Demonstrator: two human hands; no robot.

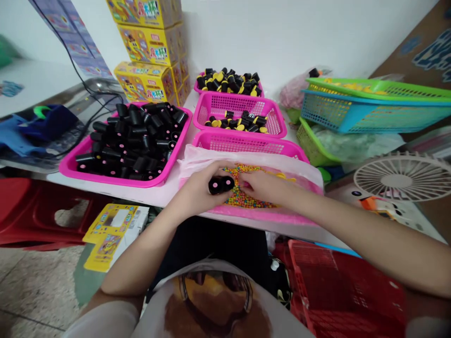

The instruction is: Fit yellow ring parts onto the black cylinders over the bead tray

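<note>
Two pink-ended black tubes [221, 185] sit clenched in the left hand [197, 192]; the right hand [264, 187] touches multicoloured beads [243, 199] in a plastic-lined pink tray [268, 217], its grip unclear.

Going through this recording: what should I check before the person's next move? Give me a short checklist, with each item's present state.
1. Left hand grips the black cylinders with pink ends: ok.
2. Right hand rests its fingers on the heap of small multicoloured pellets: ok.
3. Pellets lie on the translucent plastic liner in the pink mesh plastic basket: ok.
4. Large pink plastic tray of black cylinders sits beside the hands, untouched: ok.
5. Contents of the held cylinders: cannot tell.
</note>
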